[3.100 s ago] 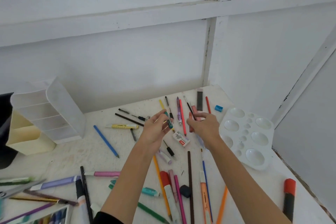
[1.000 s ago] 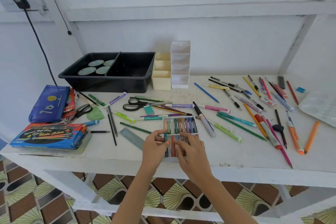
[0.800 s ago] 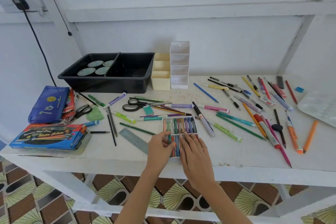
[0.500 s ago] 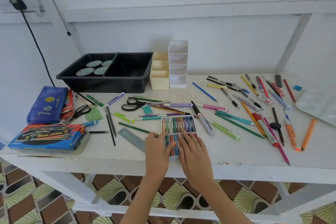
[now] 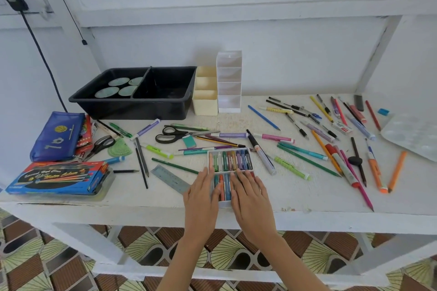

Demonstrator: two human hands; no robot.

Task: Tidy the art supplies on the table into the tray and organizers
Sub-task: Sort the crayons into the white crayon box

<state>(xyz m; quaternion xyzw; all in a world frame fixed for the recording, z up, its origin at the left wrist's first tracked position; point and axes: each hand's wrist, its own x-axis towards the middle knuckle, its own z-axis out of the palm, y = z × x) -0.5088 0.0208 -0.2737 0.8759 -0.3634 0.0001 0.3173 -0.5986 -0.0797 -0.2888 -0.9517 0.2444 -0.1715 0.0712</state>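
The crayon box (image 5: 230,160) sits at the front edge of the table (image 5: 307,198), near its middle. The left hand (image 5: 201,194) and right hand (image 5: 250,196) lie flat on its near row, fingers straight and gripping nothing, probably to press the crayons level. The black tray (image 5: 118,108) stands by the back edge, toward the left.

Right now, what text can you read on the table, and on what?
"Water Colour": blue and red box; the script above it is blurred.
"7": blue pouch.
Too small to read: print on the eraser, the ruler, the green highlighter.
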